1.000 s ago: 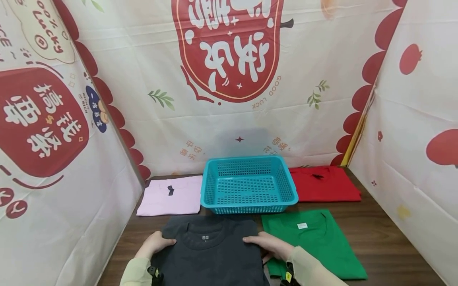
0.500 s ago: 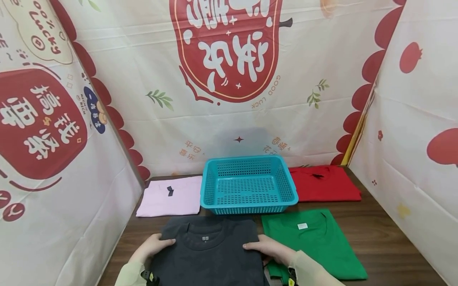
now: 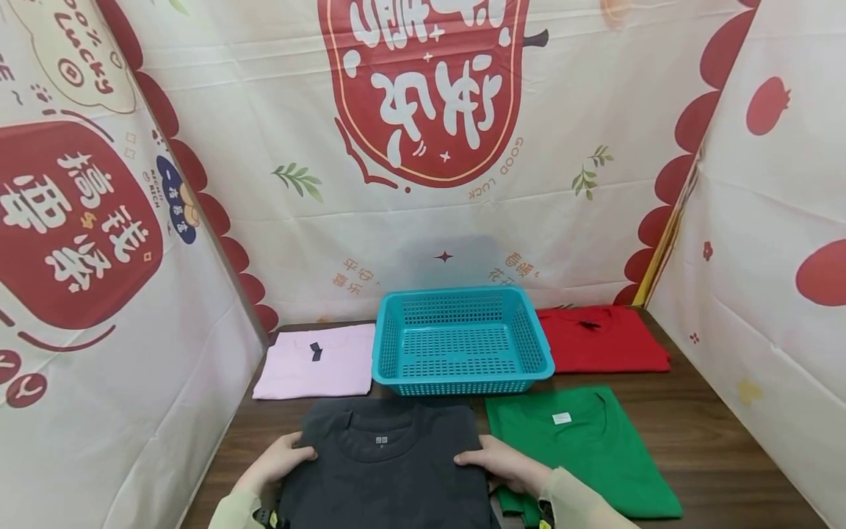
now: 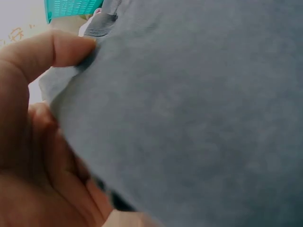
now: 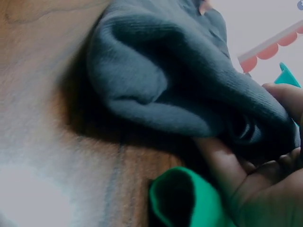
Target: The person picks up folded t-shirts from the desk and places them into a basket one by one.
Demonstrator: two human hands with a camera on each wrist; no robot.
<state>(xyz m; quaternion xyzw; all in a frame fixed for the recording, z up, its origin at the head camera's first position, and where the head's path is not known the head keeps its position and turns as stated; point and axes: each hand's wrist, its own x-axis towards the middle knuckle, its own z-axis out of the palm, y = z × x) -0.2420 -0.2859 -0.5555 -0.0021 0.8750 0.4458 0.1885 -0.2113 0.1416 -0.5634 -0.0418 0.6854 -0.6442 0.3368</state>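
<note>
A dark grey T-shirt (image 3: 390, 477), folded with its collar facing the basket, lies at the front middle in the head view. My left hand (image 3: 280, 461) grips its left side, thumb on top and fingers tucked beneath; the left wrist view shows the thumb (image 4: 57, 49) pressing the cloth. On the opposite side my right hand (image 3: 505, 461) holds the shirt the same way. In the right wrist view the folded layers of the grey shirt (image 5: 189, 80) bulge above the wooden surface, and the fingers (image 5: 222, 165) reach under them. Most fingertips are hidden by the cloth.
Behind the grey shirt stands a blue perforated basket (image 3: 463, 388) with nothing in it. A folded pink shirt (image 3: 344, 367) lies left of it, a red shirt (image 3: 615, 342) right. A green shirt (image 3: 588, 455) lies by my right hand on the wooden table (image 3: 714, 455). Fabric walls enclose three sides.
Both hands keep their hold on the grey shirt. The left hand has shifted slightly outward and its thumb has slid a little toward the shirt's edge. The head view has moved slightly.
</note>
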